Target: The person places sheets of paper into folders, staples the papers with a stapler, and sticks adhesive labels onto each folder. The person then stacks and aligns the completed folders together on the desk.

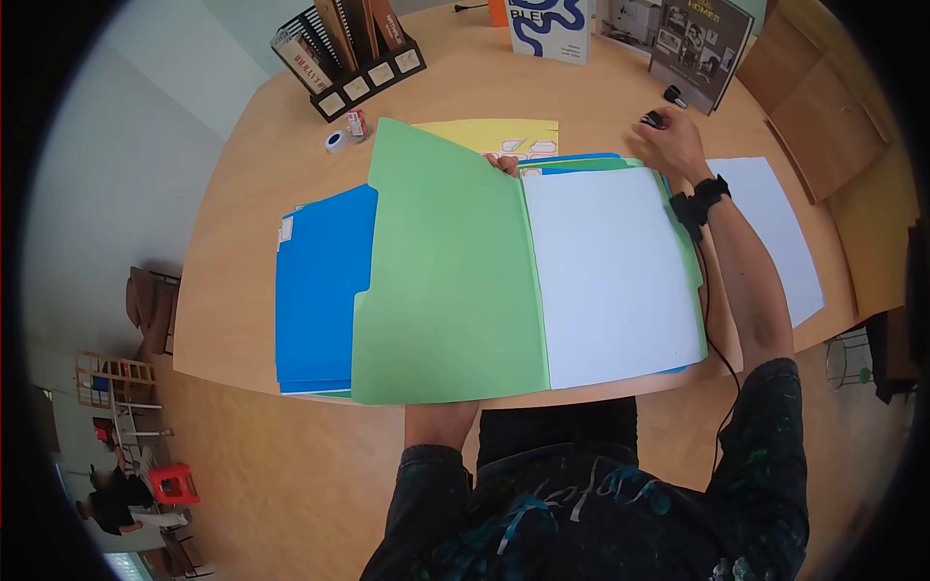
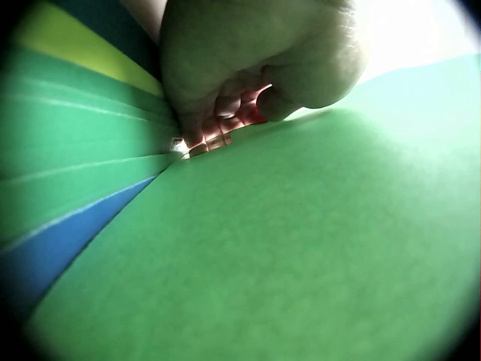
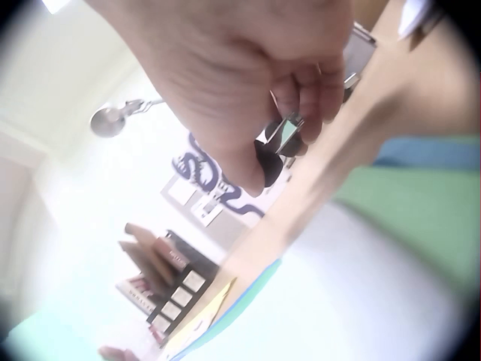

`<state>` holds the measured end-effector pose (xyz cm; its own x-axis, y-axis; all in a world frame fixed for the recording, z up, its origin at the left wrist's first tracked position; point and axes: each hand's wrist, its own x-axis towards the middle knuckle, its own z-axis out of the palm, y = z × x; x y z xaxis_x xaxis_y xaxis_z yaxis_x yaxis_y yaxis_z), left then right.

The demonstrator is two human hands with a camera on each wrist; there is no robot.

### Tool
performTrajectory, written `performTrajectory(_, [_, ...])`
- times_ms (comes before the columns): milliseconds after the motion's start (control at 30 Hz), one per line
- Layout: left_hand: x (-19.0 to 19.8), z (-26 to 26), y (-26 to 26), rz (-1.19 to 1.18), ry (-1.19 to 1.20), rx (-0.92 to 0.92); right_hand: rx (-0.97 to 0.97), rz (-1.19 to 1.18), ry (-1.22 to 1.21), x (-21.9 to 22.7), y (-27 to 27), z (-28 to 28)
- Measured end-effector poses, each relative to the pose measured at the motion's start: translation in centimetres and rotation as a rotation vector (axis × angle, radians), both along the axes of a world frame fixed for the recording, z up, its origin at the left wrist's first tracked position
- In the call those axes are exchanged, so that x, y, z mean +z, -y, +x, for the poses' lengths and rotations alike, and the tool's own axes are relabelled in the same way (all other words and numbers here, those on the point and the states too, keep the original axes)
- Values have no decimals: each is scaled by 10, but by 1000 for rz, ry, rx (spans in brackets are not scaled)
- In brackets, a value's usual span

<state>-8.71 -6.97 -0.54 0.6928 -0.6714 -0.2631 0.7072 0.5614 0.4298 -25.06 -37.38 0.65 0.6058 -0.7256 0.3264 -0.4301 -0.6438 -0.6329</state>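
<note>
A green file folder (image 1: 450, 271) lies spread, its cover raised to the left and white paper (image 1: 620, 281) on its right half. Beneath it are more folders, including a blue folder (image 1: 325, 290) on the left. My left hand (image 2: 263, 60) is behind the raised cover, mostly hidden in the head view; its curled fingers grip the green folder near the top of the fold. Beyond the paper's top right corner, my right hand (image 1: 675, 143) pinches a black binder clip (image 3: 269, 164) with silver wire handles between thumb and fingers.
Another binder clip (image 1: 675, 95) lies by a standing dark book (image 1: 699, 48). At the back left are a black file rack (image 1: 373, 73) and a white tape roll (image 1: 336, 141). A yellow folder (image 1: 465, 133) and a loose white sheet (image 1: 775, 232) flank the stack. A cable (image 1: 717, 358) trails from my right wrist.
</note>
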Motion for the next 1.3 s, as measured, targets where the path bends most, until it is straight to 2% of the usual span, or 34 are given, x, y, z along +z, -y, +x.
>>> performTrajectory(67, [-4, 5, -2, 40, -17, -7, -73, 47, 44, -12, 17, -14])
performTrajectory(133, [-20, 21, -4, -266, -425, -195, -100, 69, 38, -16, 22, -22])
performTrajectory(267, [-24, 28, -3, -297, -477, -217, -135, 92, 18, -12, 17, -23])
performTrajectory(333, [-24, 28, -3, -173, -186, -232, -142, 73, -8, -8, 12, -23])
performTrajectory(400, [-17, 17, -4, -144, -149, -173, -152, 55, -37, -13, 15, -23])
performTrajectory(467, [-13, 14, -3, -115, -113, -113, -310, -199, -54, -14, 12, -17])
performTrajectory(500, [-12, 16, 0, -46, -72, -102, -313, -196, -54, -11, 7, -20])
performTrajectory(567, [-7, 13, 1, 26, -37, -88, -237, -351, 145, 3, -11, -32])
performTrajectory(600, [3, 5, 1, 94, 33, -45, -238, -348, 141, 11, -23, -40])
performTrajectory(667, [3, 3, 2, 163, 102, -3, 284, 272, 15, 28, -46, -60])
performTrajectory(700, [-4, 7, 0, 62, 44, -39, 283, 274, 15, 37, -66, -67])
performTrajectory(733, [-8, 10, -1, -39, -14, -75, 395, 226, -144, 45, -88, -73])
performTrajectory(767, [-8, 12, -2, -37, -12, -75, 507, 174, -303, 48, -101, -78])
performTrajectory(800, [-7, 13, -2, 7, 46, -92, 506, 175, -300, 43, -106, -82])
performTrajectory(867, [-6, 15, -3, 96, 160, -126, 538, 13, -514, 29, -112, -86])
performTrajectory(1067, [1, 15, 0, 317, 444, -231, 549, 113, -462, 21, -111, -89])
performTrajectory(1300, [-2, 10, 10, 365, 948, -134, 545, 78, -470, 18, -111, -89])
